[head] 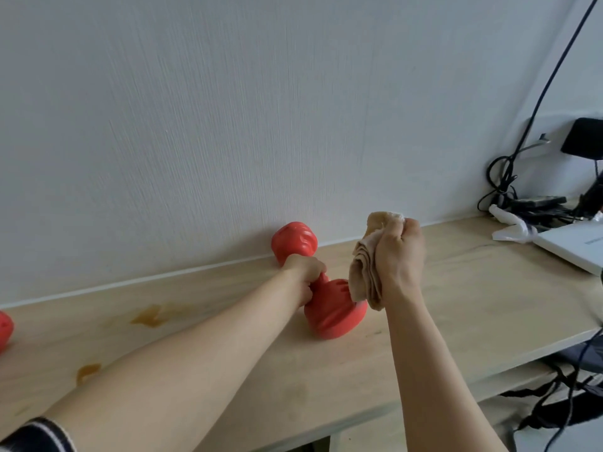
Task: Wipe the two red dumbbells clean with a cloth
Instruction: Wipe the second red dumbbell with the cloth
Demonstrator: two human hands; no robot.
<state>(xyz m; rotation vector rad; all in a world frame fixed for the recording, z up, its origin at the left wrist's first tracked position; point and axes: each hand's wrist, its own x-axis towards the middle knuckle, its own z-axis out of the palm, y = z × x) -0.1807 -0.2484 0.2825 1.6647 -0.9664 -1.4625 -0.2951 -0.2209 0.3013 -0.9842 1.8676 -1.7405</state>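
A red dumbbell point(329, 313) lies on the light wooden table point(456, 308), its far head close to the wall. My left hand point(305, 272) grips its handle, which is mostly hidden by the fingers. My right hand point(399, 259) holds a folded beige cloth point(365, 272) and presses it against the top of the near head. Only part of a second red dumbbell point(5, 329) shows at the left edge of the view.
Brownish stains point(153, 316) mark the table on the left. At the far right sit a white laptop point(574, 246), a crumpled white bag point(512, 226) and tangled black cables point(505, 181). The white wall point(228, 125) runs along the table's back edge.
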